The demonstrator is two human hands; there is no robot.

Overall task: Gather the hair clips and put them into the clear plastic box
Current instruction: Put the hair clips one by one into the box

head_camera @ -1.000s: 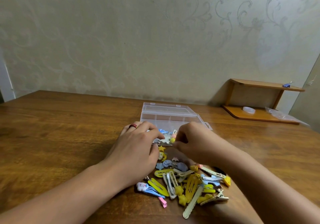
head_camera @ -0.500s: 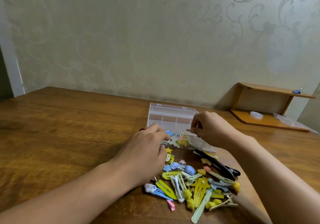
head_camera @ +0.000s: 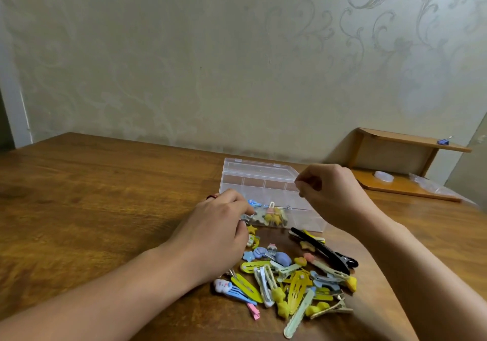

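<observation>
Hair clips [head_camera: 290, 277] lie heaped on the bench [head_camera: 105, 209], some already in the clear plastic box [head_camera: 266, 182]. Left hand [head_camera: 218, 235] curls at the box's near edge, grasp hidden; right hand [head_camera: 326, 195] hovers pinched, seemingly empty. Light, stiff, slippery things, I'd say: pinch each mid-length.

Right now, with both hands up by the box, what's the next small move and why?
Probably bring the right hand, raised with curled fingers and nothing visible in them, back down to the pile of hair clips for another. Only the near compartment of the clear plastic box holds any; the left hand sits at its near corner.
</observation>
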